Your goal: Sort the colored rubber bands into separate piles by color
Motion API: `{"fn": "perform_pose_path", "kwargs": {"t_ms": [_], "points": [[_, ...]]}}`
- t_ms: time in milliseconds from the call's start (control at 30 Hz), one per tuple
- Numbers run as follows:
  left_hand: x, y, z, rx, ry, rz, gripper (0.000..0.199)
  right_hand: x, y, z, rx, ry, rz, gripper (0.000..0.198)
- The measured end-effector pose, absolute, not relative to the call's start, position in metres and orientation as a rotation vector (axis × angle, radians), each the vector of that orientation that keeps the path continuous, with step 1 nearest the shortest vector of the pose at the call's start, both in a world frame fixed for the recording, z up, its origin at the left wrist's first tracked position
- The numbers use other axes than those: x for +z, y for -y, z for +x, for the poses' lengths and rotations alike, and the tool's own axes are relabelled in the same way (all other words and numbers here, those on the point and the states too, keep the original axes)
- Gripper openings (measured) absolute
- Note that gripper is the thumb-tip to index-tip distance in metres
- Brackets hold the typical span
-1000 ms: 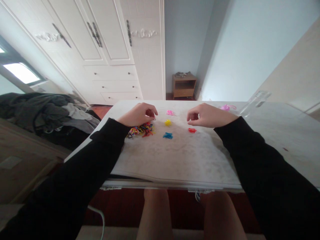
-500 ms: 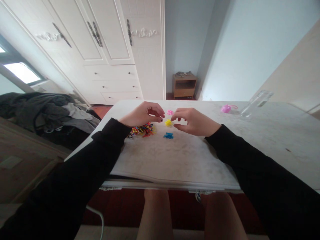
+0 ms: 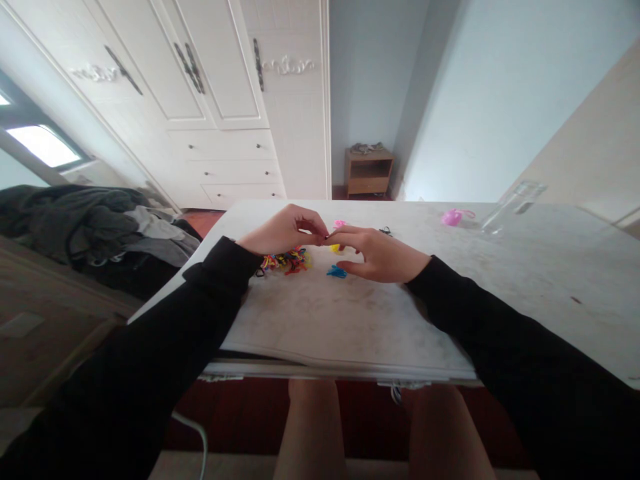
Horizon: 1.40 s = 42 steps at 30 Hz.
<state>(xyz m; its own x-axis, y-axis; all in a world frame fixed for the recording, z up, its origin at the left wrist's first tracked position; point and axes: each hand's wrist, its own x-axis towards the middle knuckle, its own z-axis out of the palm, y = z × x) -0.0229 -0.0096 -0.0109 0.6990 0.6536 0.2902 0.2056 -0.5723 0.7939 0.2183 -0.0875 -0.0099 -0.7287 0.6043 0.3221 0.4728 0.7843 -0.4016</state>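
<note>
The bench (image 3: 345, 327) runs bare along its near edge; beyond that, the blue bands (image 3: 336, 271) lie by the right thumb, touching or merely under it, I cannot tell; at the left, the mixed pile (image 3: 286, 261) sits just near of the left wrist. The right hand (image 3: 385, 255) is half spread, thumb well apart from an outstretched forefinger; under its fingers the yellow bands (image 3: 335, 248) are partly covered. The left hand (image 3: 285, 229) is narrow, finger and thumb pinched on what looks like a small dark band (image 3: 327, 237), at the spot where the two hands' fingertips meet; farther right lie the black bands (image 3: 385, 231), and farther still the pink bands (image 3: 340, 224).

The step in hand seems to be a handover from left to right, within sorting by colour; the next move calls for the right thumb to close against its forefinger before the left lets go, clear of the blue and yellow.
</note>
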Motion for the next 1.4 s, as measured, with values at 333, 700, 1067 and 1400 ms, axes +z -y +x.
{"fn": "perform_pose_path", "kwargs": {"t_ms": [333,700,1067,1400], "points": [[-0.009,0.016,-0.024,0.711,-0.708,2.045,0.025,-0.009,0.089,0.217,0.403,2.494,-0.847,0.038],[-0.008,0.016,-0.022,0.699,-0.722,2.028,0.029,-0.009,0.087,0.218,0.243,2.4,-1.008,0.029],[-0.006,0.019,-0.023,0.724,-0.743,2.03,0.024,-0.001,0.08,0.232,0.094,2.238,-1.273,0.025],[-0.007,0.019,-0.022,0.702,-0.733,2.019,0.025,0.004,0.056,0.288,-0.035,2.089,-1.701,0.019]]}}
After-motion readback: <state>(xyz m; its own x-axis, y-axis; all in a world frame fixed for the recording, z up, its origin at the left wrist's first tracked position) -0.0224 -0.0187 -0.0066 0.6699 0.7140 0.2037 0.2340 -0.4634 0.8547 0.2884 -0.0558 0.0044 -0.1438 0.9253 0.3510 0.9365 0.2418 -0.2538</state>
